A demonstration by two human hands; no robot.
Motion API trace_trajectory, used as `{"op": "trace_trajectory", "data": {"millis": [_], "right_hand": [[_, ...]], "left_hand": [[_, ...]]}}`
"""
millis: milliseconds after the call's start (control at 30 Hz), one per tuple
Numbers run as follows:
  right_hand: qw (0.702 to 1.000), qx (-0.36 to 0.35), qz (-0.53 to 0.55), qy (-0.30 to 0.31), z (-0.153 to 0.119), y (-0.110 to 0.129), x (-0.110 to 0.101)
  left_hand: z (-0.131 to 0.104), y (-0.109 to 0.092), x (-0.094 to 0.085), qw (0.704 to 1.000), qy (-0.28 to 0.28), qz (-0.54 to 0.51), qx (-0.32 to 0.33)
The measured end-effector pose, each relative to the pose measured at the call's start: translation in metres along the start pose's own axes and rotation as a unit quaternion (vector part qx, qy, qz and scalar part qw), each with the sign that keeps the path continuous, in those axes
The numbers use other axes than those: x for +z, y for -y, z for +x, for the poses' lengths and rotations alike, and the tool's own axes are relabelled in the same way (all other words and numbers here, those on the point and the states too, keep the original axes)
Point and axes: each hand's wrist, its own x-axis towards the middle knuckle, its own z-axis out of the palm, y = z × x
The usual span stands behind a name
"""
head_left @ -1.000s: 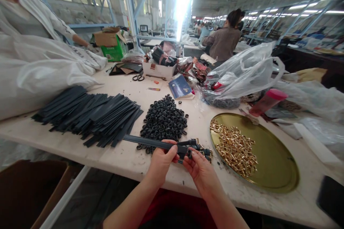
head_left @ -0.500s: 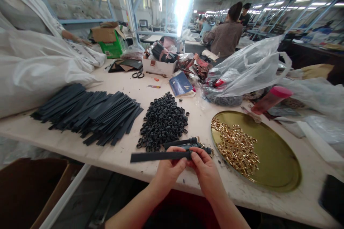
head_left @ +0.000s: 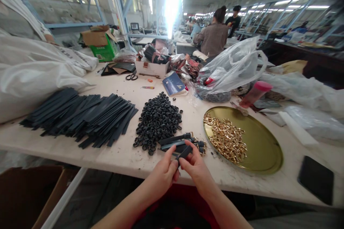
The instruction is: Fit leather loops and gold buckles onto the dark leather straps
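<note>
Both hands hold one dark strap (head_left: 184, 153) close to the table's front edge. My left hand (head_left: 167, 169) pinches its lower end, fingers closed. My right hand (head_left: 195, 166) has thumb and fingers on it farther up; part of the strap is hidden behind the fingers. Just beyond the hands lie several dark straps (head_left: 176, 138) with gold-coloured metal pieces at their ends. A heap of small black loops (head_left: 158, 120) sits behind and to the left. Farther left is a broad pile of flat dark strips (head_left: 107, 118).
On the right, a round gold tray (head_left: 264, 150) bears a pile of gold metal pieces (head_left: 228, 139). A black phone-like slab (head_left: 316, 179) lies near the right corner. Farther back are a blue booklet (head_left: 174, 84), scissors (head_left: 131, 76), a white box (head_left: 152, 68) and a plastic bag (head_left: 228, 68).
The strap has swung from lying level and pointing left to a slant, its upper end toward the right. My right fingers have spread somewhat. The whole view has shifted to the right.
</note>
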Motion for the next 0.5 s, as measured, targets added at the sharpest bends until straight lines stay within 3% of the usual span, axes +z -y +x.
{"op": "trace_trajectory", "data": {"millis": [133,233,267,300,333,433,500], "right_hand": [[0.992,-0.069,-0.097,0.044,-0.002,-0.012,-0.007],[0.955,-0.133,-0.263,0.018,0.023,0.001,-0.042],[0.93,-0.15,-0.335,-0.026,0.038,0.01,-0.058],[0.881,-0.163,-0.438,-0.073,0.054,0.02,-0.075],[0.811,-0.165,-0.548,-0.123,0.071,0.03,-0.092],[0.743,-0.152,-0.631,-0.164,0.123,0.052,-0.132],[0.718,-0.141,-0.664,-0.153,0.15,0.057,-0.145]], "left_hand": [[0.016,0.006,0.0,1.0,-0.016,0.009,0.002],[0.033,0.007,-0.006,0.999,-0.031,0.014,-0.025],[0.038,0.008,-0.008,0.999,-0.034,0.002,-0.035],[0.043,0.009,-0.01,0.998,-0.034,-0.016,-0.046],[0.047,0.011,-0.011,0.997,-0.031,-0.035,-0.056],[0.058,0.015,-0.012,0.995,-0.02,-0.065,-0.068],[0.063,0.017,-0.012,0.996,-0.013,-0.055,-0.074]]}}
